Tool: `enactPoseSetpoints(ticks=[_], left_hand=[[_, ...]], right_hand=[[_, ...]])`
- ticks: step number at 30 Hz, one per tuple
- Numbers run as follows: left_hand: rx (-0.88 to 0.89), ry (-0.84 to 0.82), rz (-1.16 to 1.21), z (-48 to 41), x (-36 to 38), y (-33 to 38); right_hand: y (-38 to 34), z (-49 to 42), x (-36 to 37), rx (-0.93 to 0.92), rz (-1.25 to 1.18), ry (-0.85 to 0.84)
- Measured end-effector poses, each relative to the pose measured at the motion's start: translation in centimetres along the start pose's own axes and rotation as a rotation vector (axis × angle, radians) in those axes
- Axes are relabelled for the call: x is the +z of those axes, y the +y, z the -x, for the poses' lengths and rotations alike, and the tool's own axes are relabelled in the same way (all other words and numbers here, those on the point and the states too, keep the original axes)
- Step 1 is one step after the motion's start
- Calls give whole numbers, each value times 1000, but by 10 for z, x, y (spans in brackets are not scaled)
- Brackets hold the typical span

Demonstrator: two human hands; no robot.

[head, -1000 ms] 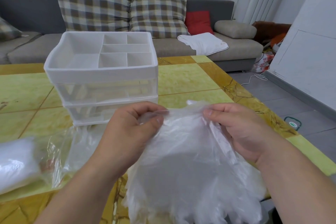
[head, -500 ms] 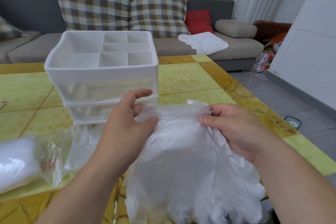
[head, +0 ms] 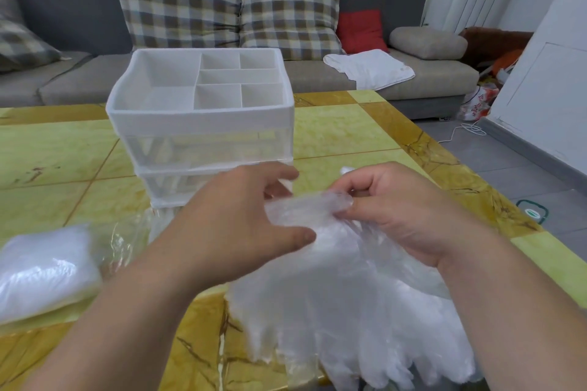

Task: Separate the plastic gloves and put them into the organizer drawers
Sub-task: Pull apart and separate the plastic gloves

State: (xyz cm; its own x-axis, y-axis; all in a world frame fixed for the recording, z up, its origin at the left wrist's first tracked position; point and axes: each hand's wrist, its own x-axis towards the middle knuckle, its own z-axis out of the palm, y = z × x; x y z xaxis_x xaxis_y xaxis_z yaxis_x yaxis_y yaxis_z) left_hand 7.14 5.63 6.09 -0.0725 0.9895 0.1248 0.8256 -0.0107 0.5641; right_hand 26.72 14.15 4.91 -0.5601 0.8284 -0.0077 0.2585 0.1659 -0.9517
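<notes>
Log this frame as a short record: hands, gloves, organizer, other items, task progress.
left hand: fingers spread, thumb resting on the glove stack
right hand: pinches the stack's top edge
glove stack: clear plastic gloves bunched together, finger ends hanging down
organizer: white, on the table; top compartments empty, both clear drawers closed
wrapped bundle: white, in clear wrap, on the table at left
progress: no glove separated or stored yet
</notes>
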Motion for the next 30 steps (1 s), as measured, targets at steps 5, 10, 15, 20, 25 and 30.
enactPoseSetpoints(ticks=[5, 10, 15, 20, 25, 30], left_hand=[[-7, -51, -1, 2, -5, -4], [-29, 8, 104, 11, -24, -9], [-107, 170, 715, 18, -51, -32], [-280, 195, 986, 12, -39, -60], [-371, 358, 877, 7, -24, -73], [-374, 458, 826, 3, -15, -72]], right_hand=[[-6, -5, 17, -34, 33, -121], [-1, -11, 12, -32, -166, -203], [17, -16, -6, -9, -526, -401], [18, -24, 12, 13, -529, -638], [22, -32, 28, 187, -318, -328], [16, -37, 32, 236, -244, 30]])
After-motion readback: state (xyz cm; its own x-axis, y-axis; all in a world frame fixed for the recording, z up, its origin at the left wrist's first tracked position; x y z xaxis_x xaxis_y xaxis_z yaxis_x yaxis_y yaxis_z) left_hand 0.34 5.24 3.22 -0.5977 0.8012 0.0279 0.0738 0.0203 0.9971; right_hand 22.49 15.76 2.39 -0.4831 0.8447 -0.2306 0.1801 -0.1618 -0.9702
